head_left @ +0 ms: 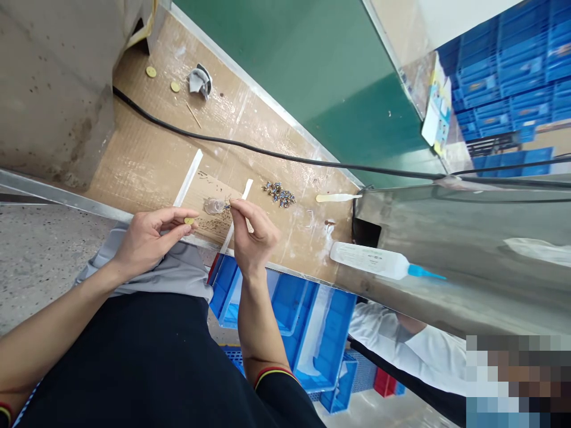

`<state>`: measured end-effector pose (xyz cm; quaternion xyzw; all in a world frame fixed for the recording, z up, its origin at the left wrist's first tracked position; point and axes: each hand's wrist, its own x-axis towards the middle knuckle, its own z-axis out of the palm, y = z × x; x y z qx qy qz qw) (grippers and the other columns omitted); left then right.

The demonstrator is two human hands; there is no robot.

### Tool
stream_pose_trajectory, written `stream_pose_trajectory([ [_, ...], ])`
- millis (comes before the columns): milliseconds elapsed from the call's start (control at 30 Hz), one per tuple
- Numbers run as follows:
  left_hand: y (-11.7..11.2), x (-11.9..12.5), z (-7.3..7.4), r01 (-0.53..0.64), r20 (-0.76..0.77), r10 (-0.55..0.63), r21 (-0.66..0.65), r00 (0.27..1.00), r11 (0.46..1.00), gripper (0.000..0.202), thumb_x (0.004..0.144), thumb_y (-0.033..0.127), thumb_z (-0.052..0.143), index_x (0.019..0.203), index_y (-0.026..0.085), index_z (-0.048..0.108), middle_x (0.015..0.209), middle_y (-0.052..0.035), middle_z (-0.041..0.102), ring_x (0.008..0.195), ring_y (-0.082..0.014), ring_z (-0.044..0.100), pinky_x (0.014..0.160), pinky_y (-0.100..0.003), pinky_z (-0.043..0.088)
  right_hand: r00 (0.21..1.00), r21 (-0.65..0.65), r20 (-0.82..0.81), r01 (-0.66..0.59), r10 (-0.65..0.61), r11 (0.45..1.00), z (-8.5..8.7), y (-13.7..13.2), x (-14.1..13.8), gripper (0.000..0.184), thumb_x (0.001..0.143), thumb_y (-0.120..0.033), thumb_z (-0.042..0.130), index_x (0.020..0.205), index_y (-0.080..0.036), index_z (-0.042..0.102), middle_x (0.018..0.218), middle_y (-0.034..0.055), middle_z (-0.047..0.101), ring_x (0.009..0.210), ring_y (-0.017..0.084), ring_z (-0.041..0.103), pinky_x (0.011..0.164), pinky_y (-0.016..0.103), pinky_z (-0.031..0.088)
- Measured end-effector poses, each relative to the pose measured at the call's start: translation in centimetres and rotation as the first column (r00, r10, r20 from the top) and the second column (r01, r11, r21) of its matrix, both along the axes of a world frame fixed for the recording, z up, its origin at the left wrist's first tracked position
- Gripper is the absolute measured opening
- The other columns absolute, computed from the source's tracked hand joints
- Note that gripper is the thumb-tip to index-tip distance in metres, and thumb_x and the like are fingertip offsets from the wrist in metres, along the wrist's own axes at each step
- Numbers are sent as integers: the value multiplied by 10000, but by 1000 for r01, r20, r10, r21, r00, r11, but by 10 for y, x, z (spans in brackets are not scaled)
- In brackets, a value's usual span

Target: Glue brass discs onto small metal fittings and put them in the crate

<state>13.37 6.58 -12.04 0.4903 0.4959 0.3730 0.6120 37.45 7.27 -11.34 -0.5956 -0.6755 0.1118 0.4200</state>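
Observation:
My left hand [149, 238] pinches a small yellow disc [188, 221] between thumb and fingertips, just over the near edge of the cardboard-covered bench [147, 160]. My right hand [250, 229] is closed on a thin stick whose tip touches a small blob of clear glue [214, 206] on the cardboard. A little pile of small metal parts [279, 193] lies to the right of the glue blob. Beyond it rests a flat wooden spatula [338, 197].
A white glue bottle with a blue nozzle [379, 263] lies at the bench's right. A black cable [250, 147] crosses the cardboard. Two yellow discs [151, 72] and a crumpled grey scrap [199, 80] sit far left. Blue crates [307, 333] stand below; another person's white sleeve [414, 345] shows lower right.

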Motion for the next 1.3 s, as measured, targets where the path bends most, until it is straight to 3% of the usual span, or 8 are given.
stream_pose_trajectory([
  [500, 0, 0, -1, -8, 13, 8, 23, 1000, 1000, 312, 1049, 402, 868, 1326, 259, 892, 1108, -26, 915, 997, -193, 882, 913, -261, 703, 997, 99, 74, -10, 2, 995, -1, 5, 0, 195, 1152, -247, 703, 1210, -299, 882, 1162, 52, 903, 1094, 229, 877, 1001, 407, 730],
  [800, 0, 1, -2, -22, 22, 22, 15, 1000, 1000, 372, 1043, 488, 879, 1328, 249, 892, 1091, -47, 916, 996, -212, 885, 932, -289, 705, 983, 177, 181, -43, 11, 983, -7, 7, 5, 268, 1147, -184, 689, 1296, -320, 866, 1202, 53, 890, 1102, 226, 867, 997, 398, 726],
  [900, -2, 1, -4, -22, 46, 22, -10, 999, 1000, 397, 1046, 511, 874, 1345, 249, 884, 1121, -59, 918, 1024, -218, 892, 939, -284, 705, 989, 227, 145, 2, -36, 974, -1, 4, 3, 240, 1133, -193, 720, 1272, -312, 875, 1174, 50, 893, 1080, 231, 874, 982, 406, 738],
  [1033, -9, 2, -3, -27, 111, 32, -50, 993, 998, 378, 1053, 481, 875, 1363, 266, 873, 1155, -46, 920, 1050, -200, 897, 975, -265, 710, 998, 212, -51, 54, -44, 976, 13, -14, -10, 246, 1097, -180, 773, 1256, -336, 876, 1133, 23, 899, 1063, 238, 882, 978, 438, 757],
  [1133, -15, 6, 4, -22, 111, 26, -41, 993, 999, 346, 1066, 438, 861, 1370, 273, 870, 1158, -36, 921, 1049, -201, 899, 981, -276, 721, 988, 148, -156, 12, 12, 989, 21, -31, -25, 309, 1079, -136, 784, 1285, -351, 867, 1146, 18, 904, 1075, 241, 887, 981, 447, 765],
  [1300, -19, 11, 19, -1, 14, 0, 36, 1000, 999, 291, 1081, 382, 835, 1356, 297, 880, 1111, -6, 920, 1001, -194, 898, 954, -267, 722, 982, 146, -153, -89, 111, 985, 20, -42, -39, 356, 1064, -97, 798, 1313, -343, 860, 1168, 28, 907, 1050, 229, 895, 952, 405, 775],
])
